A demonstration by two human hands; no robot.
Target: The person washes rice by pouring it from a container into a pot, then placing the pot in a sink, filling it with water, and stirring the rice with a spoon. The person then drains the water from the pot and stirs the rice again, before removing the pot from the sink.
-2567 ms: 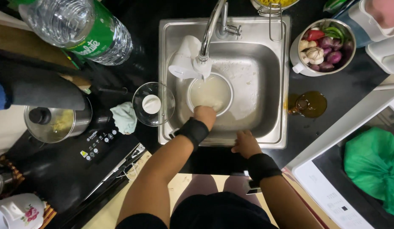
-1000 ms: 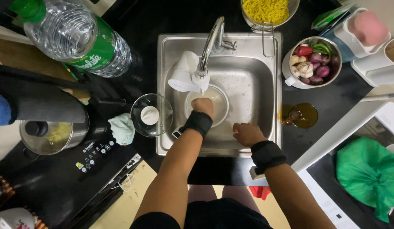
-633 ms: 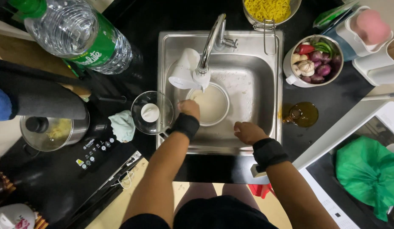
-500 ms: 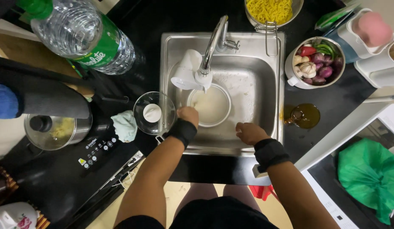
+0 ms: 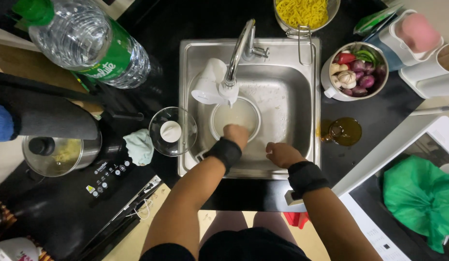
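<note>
I stand at a black counter [image 5: 369,108] with a steel sink [image 5: 294,104] at upper centre. My left hand [image 5: 235,134] dips curled into the white bowl [image 5: 234,116] of cloudy water under the tap [image 5: 239,48]; my right hand [image 5: 281,153] rests loosely curled on the sink's near edge. A clear bottle [image 5: 84,41] with a green label lies upper left.

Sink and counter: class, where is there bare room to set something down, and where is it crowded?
Free: the sink floor right of the white bowl, and dark counter between the oil bottle and the white appliance. Crowded: the left, with glass lid, cloth, pot and water bottle.
</note>
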